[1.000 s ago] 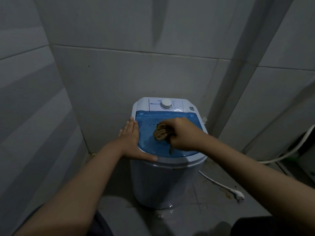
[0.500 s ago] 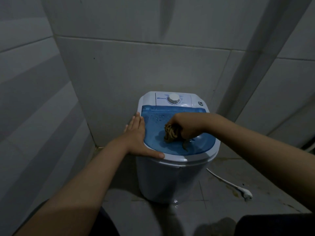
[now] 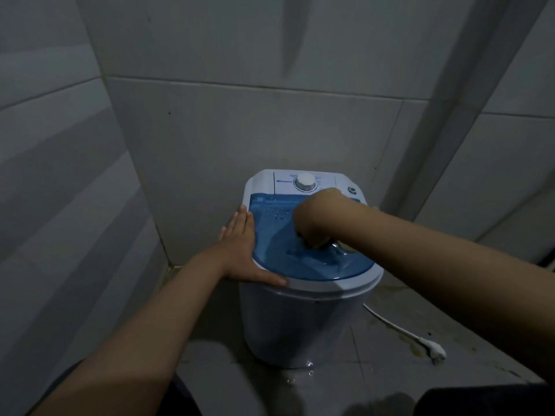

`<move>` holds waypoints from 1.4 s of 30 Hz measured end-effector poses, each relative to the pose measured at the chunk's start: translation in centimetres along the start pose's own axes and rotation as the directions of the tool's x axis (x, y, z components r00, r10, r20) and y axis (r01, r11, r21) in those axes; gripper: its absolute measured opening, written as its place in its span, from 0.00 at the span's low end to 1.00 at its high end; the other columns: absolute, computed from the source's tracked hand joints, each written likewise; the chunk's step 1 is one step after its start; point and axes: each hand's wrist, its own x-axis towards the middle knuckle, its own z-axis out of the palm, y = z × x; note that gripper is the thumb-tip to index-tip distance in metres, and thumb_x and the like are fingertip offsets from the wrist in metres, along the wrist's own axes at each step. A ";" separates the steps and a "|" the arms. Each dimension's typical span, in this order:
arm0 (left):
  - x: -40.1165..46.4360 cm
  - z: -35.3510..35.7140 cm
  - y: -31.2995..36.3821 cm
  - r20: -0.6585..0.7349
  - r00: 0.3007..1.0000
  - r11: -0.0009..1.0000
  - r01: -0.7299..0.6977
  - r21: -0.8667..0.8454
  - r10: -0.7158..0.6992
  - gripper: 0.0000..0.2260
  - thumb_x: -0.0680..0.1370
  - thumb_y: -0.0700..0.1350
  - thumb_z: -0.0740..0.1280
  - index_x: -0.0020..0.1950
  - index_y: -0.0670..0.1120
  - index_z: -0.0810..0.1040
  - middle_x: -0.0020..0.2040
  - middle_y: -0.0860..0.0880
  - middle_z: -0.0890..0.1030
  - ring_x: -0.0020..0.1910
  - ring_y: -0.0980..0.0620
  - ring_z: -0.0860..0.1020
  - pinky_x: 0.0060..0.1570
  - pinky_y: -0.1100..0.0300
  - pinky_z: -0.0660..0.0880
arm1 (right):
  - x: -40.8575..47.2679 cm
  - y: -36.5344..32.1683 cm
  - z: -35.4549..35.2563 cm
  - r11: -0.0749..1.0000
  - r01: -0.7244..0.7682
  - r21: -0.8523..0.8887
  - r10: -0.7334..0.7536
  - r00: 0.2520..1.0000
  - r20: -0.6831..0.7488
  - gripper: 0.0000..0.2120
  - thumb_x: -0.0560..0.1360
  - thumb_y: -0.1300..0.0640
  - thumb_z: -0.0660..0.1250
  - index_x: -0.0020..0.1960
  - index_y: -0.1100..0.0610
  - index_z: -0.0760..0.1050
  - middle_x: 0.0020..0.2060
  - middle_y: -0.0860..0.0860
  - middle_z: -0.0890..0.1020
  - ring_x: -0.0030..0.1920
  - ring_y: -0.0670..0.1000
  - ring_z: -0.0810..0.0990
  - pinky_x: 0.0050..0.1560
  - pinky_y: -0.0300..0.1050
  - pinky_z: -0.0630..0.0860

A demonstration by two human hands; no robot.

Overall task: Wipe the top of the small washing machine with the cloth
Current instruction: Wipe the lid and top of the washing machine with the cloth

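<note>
A small white washing machine [image 3: 300, 322] stands on the floor against the tiled wall, topped by a translucent blue lid [image 3: 288, 256] and a white dial [image 3: 305, 182]. My right hand [image 3: 318, 217] presses down on the middle of the lid, closed over a brownish cloth [image 3: 316, 243]; only a small edge of the cloth shows under the fingers. My left hand [image 3: 241, 250] lies flat, fingers together, along the machine's left rim, thumb on the front edge. Water droplets sit on the lid's far part.
Grey tiled walls close in at the left and behind the machine. A white power cord with plug [image 3: 432, 348] lies on the stained floor [image 3: 450, 319] to the right. A small wet patch [image 3: 303, 372] shows at the machine's base.
My right hand with the cloth has moved across the lid toward the right and slightly back, and now covers most of the cloth. The left hand has stayed on the left rim. The camera moved closer.
</note>
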 end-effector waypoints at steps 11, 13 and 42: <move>0.2 0.1 -0.2 0.010 1.000 1.000 -0.010 -0.005 0.010 0.73 0.43 0.81 0.58 0.74 0.43 0.29 0.74 0.46 0.27 0.74 0.48 0.30 0.72 0.49 0.36 | -0.4 1.5 4.6 0.903 0.166 0.397 -0.075 0.970 -0.233 0.24 0.64 0.61 0.75 0.58 0.54 0.75 0.51 0.52 0.79 0.46 0.52 0.75 0.45 0.46 0.74; 0.1 0.1 -0.1 0.008 1.000 1.000 -0.013 0.002 0.013 0.74 0.43 0.82 0.57 0.74 0.43 0.30 0.75 0.45 0.28 0.74 0.48 0.30 0.72 0.48 0.36 | -0.3 1.8 5.0 0.933 0.155 0.324 -0.084 0.972 -0.220 0.27 0.64 0.59 0.76 0.61 0.53 0.73 0.53 0.52 0.77 0.48 0.52 0.74 0.46 0.47 0.75; 0.3 -1.0 -0.7 -0.042 0.999 1.000 -0.007 0.026 0.009 0.69 0.49 0.78 0.62 0.74 0.43 0.30 0.75 0.45 0.28 0.75 0.47 0.31 0.73 0.48 0.37 | -1.7 2.4 10.3 0.767 0.607 0.205 -0.356 0.670 -0.651 0.21 0.70 0.63 0.69 0.63 0.52 0.76 0.64 0.52 0.77 0.65 0.53 0.74 0.65 0.49 0.74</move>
